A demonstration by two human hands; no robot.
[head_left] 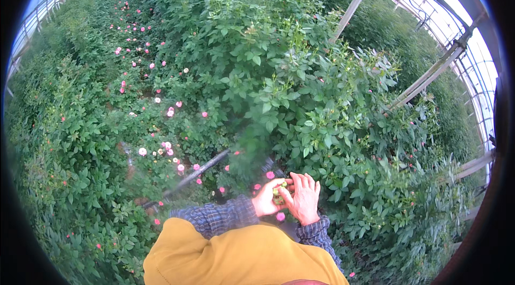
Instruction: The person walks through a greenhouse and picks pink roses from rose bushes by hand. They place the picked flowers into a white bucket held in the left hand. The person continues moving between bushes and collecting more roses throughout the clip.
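Just beyond my chest, at the lower middle, both my hands come together around a small cluster of green rose buds (277, 192). My left hand (266, 199) curls about the cluster from the left. My right hand (303, 198) meets it from the right, its thumb and forefinger at the buds and its other fingers stretched upward. The stems under the buds are hidden by my hands. One pink rose (280, 216) shows just below the hands, and another pink rose (270, 175) shows just above them.
Tall leafy rose bushes (327, 124) rise ahead and to the right. More bushes (75, 140) stand at left, beside a strip of scattered pink and white blooms (142, 151). A dark pipe (196, 174) slants low ahead. Wooden posts (357, 1) and the greenhouse frame (466, 33) stand at right.
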